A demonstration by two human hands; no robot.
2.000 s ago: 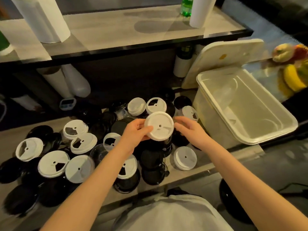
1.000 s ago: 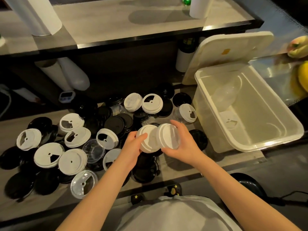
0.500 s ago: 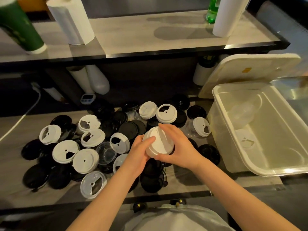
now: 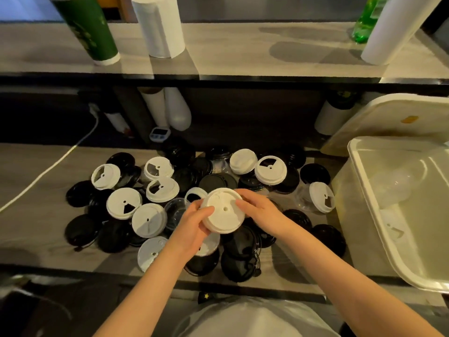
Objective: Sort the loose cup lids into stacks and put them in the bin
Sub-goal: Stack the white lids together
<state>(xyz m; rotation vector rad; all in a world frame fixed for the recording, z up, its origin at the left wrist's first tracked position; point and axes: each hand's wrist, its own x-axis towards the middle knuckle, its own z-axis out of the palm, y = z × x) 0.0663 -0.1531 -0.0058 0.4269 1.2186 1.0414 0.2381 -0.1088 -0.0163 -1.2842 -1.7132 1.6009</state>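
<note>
Both hands hold a small stack of white cup lids (image 4: 223, 210) above the pile. My left hand (image 4: 192, 228) grips its near-left rim with the thumb on top. My right hand (image 4: 261, 212) holds the right rim with curled fingers. Below them, several loose white lids (image 4: 124, 203), black lids (image 4: 80, 229) and clear lids (image 4: 176, 210) lie scattered on the low wooden shelf (image 4: 36, 239). The cream plastic bin (image 4: 364, 190) stands open at the right, with a clear dome lid (image 4: 393, 188) and a white lid (image 4: 394, 231) inside.
The bin's cover (image 4: 388, 117) leans behind it. An upper counter holds a green cup (image 4: 90, 27), a paper roll (image 4: 159, 25) and a second roll (image 4: 393, 27). A white cable (image 4: 48, 167) crosses the shelf at left; a small timer (image 4: 159, 133) sits at the back.
The two white lids held apart a second ago are now pressed together into one stack in both hands. The view has tilted up and shifted left.
</note>
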